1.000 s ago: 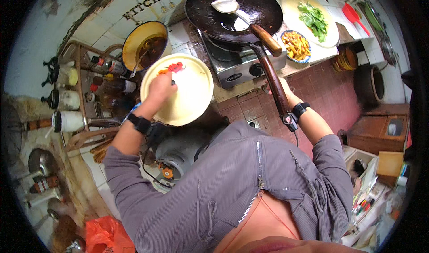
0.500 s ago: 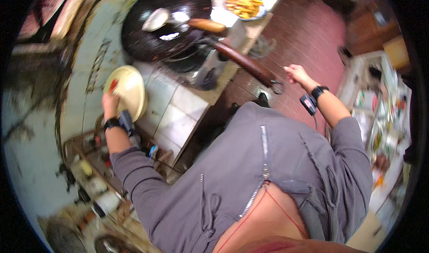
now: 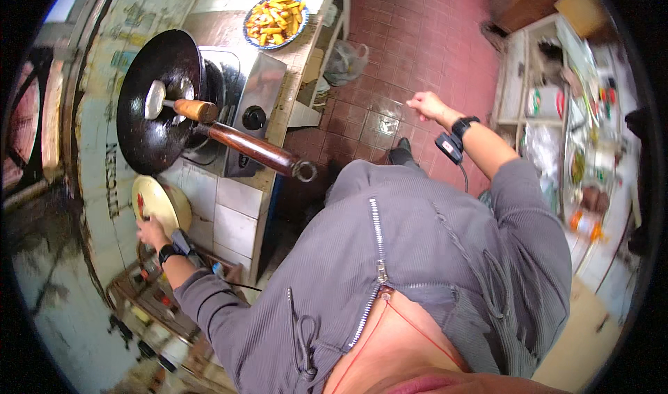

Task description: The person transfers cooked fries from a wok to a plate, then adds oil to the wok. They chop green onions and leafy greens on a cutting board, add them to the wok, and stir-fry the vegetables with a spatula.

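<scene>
At lower left, my left hand (image 3: pixel 153 232) is closed on a pale yellow enamel lid (image 3: pixel 160 207) with a red design. The lid is over the yellow pot's position; whether it rests there I cannot tell. Just beyond it, a black wok (image 3: pixel 142 147) sits on the steel gas stove (image 3: pixel 257 88), its long wooden handle (image 3: pixel 257 150) pointing toward me. A metal turner (image 3: pixel 155 98) with a wooden handle lies in the wok. My right hand (image 3: pixel 424 105) is out over the tiled floor, empty, with fingers loosely apart.
A bowl of fried food (image 3: pixel 275 20) is on the counter (image 3: pixel 209 14) beyond the stove. A plastic bag (image 3: pixel 344 63) hangs low beside the counter. Along the right stands a cluttered white cabinet (image 3: pixel 518 74) below wooden furniture (image 3: pixel 529 1). A bottle rack (image 3: pixel 163 303) is at lower left.
My view has turned, swinging the wok and counter to the left. My left hand carried the lid down and leftward; my right hand moved away from the wok handle.
</scene>
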Motion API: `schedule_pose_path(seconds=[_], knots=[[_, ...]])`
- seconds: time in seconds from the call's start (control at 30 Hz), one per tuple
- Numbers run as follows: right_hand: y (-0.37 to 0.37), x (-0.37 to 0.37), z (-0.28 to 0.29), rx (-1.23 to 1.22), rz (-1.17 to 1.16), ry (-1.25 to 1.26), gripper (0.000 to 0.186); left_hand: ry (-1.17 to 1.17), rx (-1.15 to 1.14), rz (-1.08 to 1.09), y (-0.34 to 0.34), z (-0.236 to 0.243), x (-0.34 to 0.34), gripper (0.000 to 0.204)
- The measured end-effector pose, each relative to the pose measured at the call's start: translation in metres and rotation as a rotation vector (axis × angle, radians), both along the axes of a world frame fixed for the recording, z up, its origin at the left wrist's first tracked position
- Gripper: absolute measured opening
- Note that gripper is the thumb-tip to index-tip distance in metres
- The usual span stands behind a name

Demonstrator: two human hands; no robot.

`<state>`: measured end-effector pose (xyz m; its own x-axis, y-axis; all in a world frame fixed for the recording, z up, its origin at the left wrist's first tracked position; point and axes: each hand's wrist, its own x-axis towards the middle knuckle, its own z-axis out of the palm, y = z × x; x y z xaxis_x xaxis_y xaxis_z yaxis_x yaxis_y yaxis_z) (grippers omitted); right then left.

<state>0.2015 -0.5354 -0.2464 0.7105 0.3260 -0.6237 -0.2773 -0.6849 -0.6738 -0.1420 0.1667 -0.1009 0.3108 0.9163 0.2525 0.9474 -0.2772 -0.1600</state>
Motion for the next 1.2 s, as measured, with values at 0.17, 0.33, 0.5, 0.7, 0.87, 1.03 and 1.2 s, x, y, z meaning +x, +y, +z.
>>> schedule_pose_path(seconds=[0.17,0.33,0.5,0.7,0.87,1.03,1.2], knots=[[-0.050,0.042,-0.020,0.111,-0.047,0.134,0.020,-0.120,-0.021,0.087,-0.131,-0.010,0.003,0.046],[-0.095,0.091,-0.034,0.023,-0.021,0.227,0.020,-0.033,-0.074,0.199,-0.244,-0.018,0.029,0.049],[-0.101,0.139,-0.057,-0.068,-0.009,0.213,0.020,0.309,0.065,-0.055,-0.244,-0.017,0.048,0.051],[-0.075,0.162,-0.072,-0.233,0.159,0.126,0.020,0.737,0.160,-0.106,-0.151,-0.039,0.066,0.054],[-0.048,0.172,-0.078,-0.185,0.489,-0.145,0.033,0.693,0.136,-0.127,-0.116,-0.066,0.038,0.047],[-0.010,0.183,-0.109,-0.235,0.494,-0.006,0.030,0.704,-0.119,0.040,-0.136,-0.051,0.023,0.079],[0.040,0.215,-0.190,-0.181,0.476,0.037,0.024,0.641,0.060,-0.198,-0.323,-0.081,-0.006,0.065]])
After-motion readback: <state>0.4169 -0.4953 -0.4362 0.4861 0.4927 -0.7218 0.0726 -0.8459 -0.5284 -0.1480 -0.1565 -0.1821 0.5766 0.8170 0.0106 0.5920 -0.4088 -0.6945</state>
